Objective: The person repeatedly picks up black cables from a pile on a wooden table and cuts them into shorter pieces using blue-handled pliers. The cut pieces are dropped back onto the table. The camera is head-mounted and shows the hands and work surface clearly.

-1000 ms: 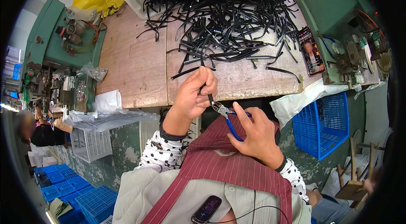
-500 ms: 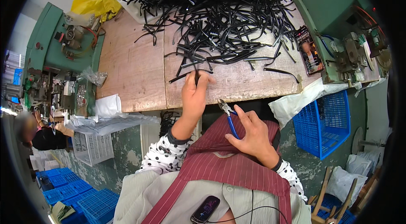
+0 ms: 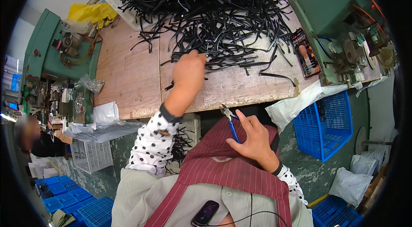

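Observation:
My left hand [image 3: 189, 72] reaches over the near edge of a heap of black eyeglass temples [image 3: 206, 21] on the table. Its back faces up and hides the fingertips, so what they touch or hold cannot be made out. One temple's end sticks out beside the wrist. My right hand [image 3: 255, 139] is by the table's front edge, wrapped round diagonal cutting pliers [image 3: 232, 127] with blue handles. Their metal jaws point up toward the table edge. A single temple [image 3: 278, 77] lies apart from the heap, toward the right.
Green machines [image 3: 58, 53] flank the wooden table [image 3: 126, 72]. A phone [image 3: 305, 53] leans by the right machine [image 3: 326, 8]. A blue crate [image 3: 324, 132] stands below right, near a white sack [image 3: 285, 109]. Another person [image 3: 47, 143] is at far left.
My left hand has moved forward and left, from the table's near part onto the heap's edge. My right hand keeps the pliers in about the same place. The view has shifted slightly.

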The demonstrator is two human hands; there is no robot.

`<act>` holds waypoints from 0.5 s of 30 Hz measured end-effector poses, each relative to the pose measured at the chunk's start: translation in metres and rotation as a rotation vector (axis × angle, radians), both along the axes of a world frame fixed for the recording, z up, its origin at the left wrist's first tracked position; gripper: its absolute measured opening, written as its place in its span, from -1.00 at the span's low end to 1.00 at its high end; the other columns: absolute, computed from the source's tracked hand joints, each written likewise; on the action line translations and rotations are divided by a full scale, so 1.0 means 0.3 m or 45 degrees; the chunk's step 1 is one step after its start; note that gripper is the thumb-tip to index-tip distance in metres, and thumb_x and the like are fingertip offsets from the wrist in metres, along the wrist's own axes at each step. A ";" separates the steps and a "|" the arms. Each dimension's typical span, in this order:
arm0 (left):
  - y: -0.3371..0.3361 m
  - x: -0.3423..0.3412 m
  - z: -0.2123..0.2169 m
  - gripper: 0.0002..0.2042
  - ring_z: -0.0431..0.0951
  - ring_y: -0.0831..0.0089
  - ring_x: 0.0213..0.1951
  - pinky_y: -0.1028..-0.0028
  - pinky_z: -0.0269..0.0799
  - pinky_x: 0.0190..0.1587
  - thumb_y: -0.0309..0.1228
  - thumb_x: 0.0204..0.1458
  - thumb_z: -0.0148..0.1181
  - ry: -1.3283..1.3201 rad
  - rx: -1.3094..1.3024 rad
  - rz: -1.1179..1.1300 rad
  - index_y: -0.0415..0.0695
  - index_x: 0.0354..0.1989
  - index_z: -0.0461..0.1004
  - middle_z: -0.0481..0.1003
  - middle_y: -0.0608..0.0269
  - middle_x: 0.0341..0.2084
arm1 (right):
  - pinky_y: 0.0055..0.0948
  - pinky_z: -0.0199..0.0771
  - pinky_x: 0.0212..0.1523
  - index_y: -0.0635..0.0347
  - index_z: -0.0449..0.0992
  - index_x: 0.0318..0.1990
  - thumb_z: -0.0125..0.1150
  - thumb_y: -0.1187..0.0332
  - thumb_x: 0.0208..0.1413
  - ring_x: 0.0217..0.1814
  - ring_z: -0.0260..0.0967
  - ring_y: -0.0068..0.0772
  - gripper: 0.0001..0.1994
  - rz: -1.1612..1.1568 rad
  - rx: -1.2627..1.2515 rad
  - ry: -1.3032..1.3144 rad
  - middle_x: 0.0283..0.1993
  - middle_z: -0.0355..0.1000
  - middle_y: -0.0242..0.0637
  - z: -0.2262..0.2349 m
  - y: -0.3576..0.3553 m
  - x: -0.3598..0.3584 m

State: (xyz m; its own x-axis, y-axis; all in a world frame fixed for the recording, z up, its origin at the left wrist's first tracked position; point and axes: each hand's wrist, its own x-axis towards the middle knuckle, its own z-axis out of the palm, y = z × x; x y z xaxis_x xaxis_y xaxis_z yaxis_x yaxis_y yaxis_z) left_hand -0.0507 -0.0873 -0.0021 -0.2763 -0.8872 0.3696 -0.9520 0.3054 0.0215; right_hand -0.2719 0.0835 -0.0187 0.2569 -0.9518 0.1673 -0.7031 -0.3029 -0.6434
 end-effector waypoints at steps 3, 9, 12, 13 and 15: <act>0.075 0.105 -0.009 -0.85 0.57 0.20 -0.39 0.26 0.48 -0.37 -0.49 0.03 0.18 0.215 0.196 -0.001 -0.14 -0.21 0.52 0.52 0.18 -0.45 | -0.24 0.50 -0.29 0.04 0.34 0.34 0.56 0.12 -0.30 -0.26 0.41 -0.18 -0.10 0.005 0.006 -0.026 -0.24 0.36 -0.21 0.003 -0.006 0.008; 0.204 0.148 0.016 -0.79 0.23 0.71 -0.63 0.64 0.13 -0.60 -0.23 0.35 0.06 2.119 1.417 0.074 -0.12 -0.15 0.45 0.42 0.39 -0.49 | -0.26 0.49 -0.29 0.03 0.35 0.34 0.56 0.13 -0.31 -0.25 0.41 -0.20 -0.09 0.065 -0.008 -0.072 -0.24 0.35 -0.22 0.038 -0.025 0.039; 0.261 0.080 0.018 -0.79 0.15 0.74 -0.67 0.70 0.09 -0.62 -0.18 0.37 0.01 2.754 1.321 -0.151 -0.06 -0.15 0.37 0.39 0.41 -0.45 | -0.28 0.48 -0.30 0.04 0.36 0.34 0.56 0.13 -0.31 -0.26 0.40 -0.21 -0.10 0.075 -0.072 -0.145 -0.22 0.36 -0.22 0.066 -0.034 0.051; 0.273 0.063 0.017 -0.78 0.15 0.74 -0.67 0.70 0.09 -0.62 -0.17 0.37 0.00 2.861 1.286 -0.157 -0.06 -0.16 0.37 0.39 0.40 -0.45 | -0.28 0.48 -0.30 0.04 0.36 0.34 0.56 0.13 -0.30 -0.26 0.40 -0.21 -0.10 0.079 -0.066 -0.147 -0.22 0.36 -0.22 0.076 -0.029 0.054; 0.274 0.042 0.018 -0.77 0.16 0.73 -0.68 0.68 0.09 -0.63 -0.16 0.37 -0.02 3.061 1.207 -0.191 -0.06 -0.17 0.37 0.38 0.40 -0.46 | -0.29 0.48 -0.29 0.06 0.36 0.34 0.55 0.13 -0.30 -0.25 0.41 -0.21 -0.10 0.079 -0.071 -0.151 -0.20 0.37 -0.20 0.094 -0.034 0.059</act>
